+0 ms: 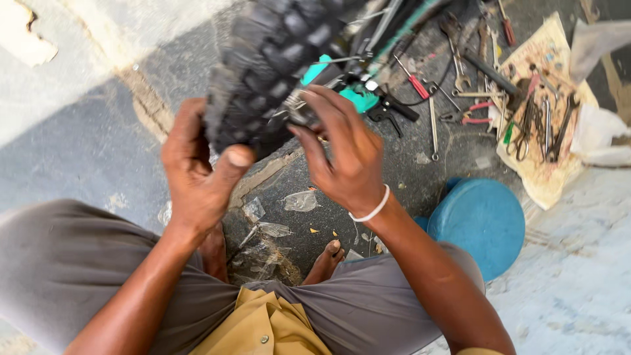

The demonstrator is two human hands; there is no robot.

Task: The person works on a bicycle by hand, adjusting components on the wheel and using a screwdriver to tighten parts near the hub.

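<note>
**Two hands on a knobby bicycle tyre, tools spread on the floor**

The concrete floor point(79, 151) takes up most of what I see, grey and cracked, paler at the right edge. Over it, a person sits low with grey trousers point(59, 263) spread wide and a tan shirt hem between the knees; one bare foot point(327, 258) pokes out beneath.

Held up in front is a black knobby tyre point(263, 59), part of a bicycle wheel with thin spokes and a green frame piece point(355, 97) just behind it. The tyre hangs above the floor at the top middle of the view, between both hands.

Down to the right stands a round blue stool point(483, 220), close by the right forearm. Further off, a stained sheet of paper point(545, 171) carries a heap of spanners and pliers point(545, 125), with more spanners and red-handled tools lying loose on the dark floor beside it.

The left hand point(197, 174) is closed around the tyre's lower edge, thumb pressed up against the tread. The right hand point(345, 148), a white band point(371, 210) at its wrist, has its fingers pinched together on a small metal part at the wheel's side; what that part is, I cannot tell.

Scraps of clear plastic point(299, 200) lie on the floor under the hands.
</note>
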